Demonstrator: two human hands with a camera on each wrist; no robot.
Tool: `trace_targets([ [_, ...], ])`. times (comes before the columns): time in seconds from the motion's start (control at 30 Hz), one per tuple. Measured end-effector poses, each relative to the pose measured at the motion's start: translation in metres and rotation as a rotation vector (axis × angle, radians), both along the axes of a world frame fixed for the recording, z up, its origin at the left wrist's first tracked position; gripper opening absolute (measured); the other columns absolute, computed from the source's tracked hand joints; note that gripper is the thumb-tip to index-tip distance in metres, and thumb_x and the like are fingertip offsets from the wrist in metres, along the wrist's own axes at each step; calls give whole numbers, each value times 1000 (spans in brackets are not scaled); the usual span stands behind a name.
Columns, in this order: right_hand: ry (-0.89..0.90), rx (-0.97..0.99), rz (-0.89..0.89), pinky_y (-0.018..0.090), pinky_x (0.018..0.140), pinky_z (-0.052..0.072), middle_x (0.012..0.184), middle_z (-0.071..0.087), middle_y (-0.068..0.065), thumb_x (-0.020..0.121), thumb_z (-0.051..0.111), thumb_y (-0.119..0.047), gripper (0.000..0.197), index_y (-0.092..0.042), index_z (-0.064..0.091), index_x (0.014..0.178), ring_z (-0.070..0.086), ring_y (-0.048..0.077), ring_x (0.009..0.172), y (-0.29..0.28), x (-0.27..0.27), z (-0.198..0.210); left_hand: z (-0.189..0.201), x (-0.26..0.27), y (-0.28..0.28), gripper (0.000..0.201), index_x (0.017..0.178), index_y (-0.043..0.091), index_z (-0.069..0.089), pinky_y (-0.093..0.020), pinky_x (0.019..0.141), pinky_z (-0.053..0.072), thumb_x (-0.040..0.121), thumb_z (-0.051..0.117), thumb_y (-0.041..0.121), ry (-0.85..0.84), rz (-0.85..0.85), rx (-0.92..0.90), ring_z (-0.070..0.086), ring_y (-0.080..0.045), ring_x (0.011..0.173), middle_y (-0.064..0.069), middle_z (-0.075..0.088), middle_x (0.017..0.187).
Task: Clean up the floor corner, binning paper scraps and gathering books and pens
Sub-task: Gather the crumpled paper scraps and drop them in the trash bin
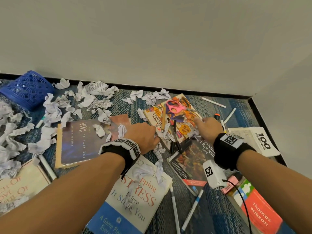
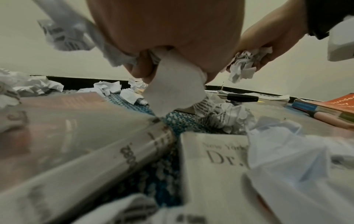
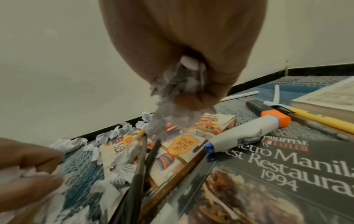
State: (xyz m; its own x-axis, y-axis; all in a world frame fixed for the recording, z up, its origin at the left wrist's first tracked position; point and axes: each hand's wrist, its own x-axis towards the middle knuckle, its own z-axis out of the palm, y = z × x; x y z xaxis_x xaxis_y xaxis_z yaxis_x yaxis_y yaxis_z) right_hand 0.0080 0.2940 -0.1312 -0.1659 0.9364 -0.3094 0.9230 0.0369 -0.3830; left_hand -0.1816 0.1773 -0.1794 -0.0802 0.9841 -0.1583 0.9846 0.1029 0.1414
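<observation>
Both hands low over the littered carpet (image 1: pixel 118 105): left hand (image 1: pixel 143 135) clutching paper scraps (image 2: pixel 172 94) beside the Tulsa book (image 1: pixel 81 142); right hand (image 1: pixel 208 128) pinching a crumpled scrap (image 3: pixel 172 109) above the illustrated book (image 1: pixel 175 119).

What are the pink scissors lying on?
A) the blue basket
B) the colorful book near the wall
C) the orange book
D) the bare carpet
B: in the head view the pink scissors rest on the cover of the colorful book near the wall, beside a tan pen.
</observation>
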Motion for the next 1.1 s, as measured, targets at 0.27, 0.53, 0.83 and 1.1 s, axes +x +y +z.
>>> trace_targets([
  [0.27, 5, -10, 463, 33, 88, 46, 132, 49, 8, 92, 51, -22, 46, -15, 40, 136, 54, 21, 110, -31, -50, -15, 8, -12, -26, 29, 118, 12, 42, -33, 56, 42, 94, 37, 28, -77, 94, 24, 51, -22, 64, -3, 58, 78],
  [0.53, -361, 140, 750, 42, 85, 47, 130, 35, 18, 97, 50, -28, 43, -3, 39, 129, 50, 37, 109, -62, -44, -54, -3, -5, -64, 61, 150, 18, 16, -42, 71, 56, 96, 39, 33, -65, -66, -75, 55, -25, 81, -10, 33, 139],
  [0.83, -116, 216, 665, 32, 68, 33, 86, 43, 3, 86, 58, -26, 20, -6, 54, 82, 45, 24, 75, -55, -24, -30, -24, 29, -58, 38, 120, 14, 42, -41, 65, 50, 101, 32, 45, -68, -270, -71, 59, -27, 87, -6, 42, 117],
  [1.1, 102, 13, 651, 31, 71, 39, 93, 53, 0, 83, 61, -20, 27, -17, 49, 107, 50, 18, 80, -96, -4, -30, -11, -2, -58, 42, 84, 13, 64, -31, 60, 46, 97, 38, 44, -123, 25, 149, 61, -24, 78, -2, 57, 86],
])
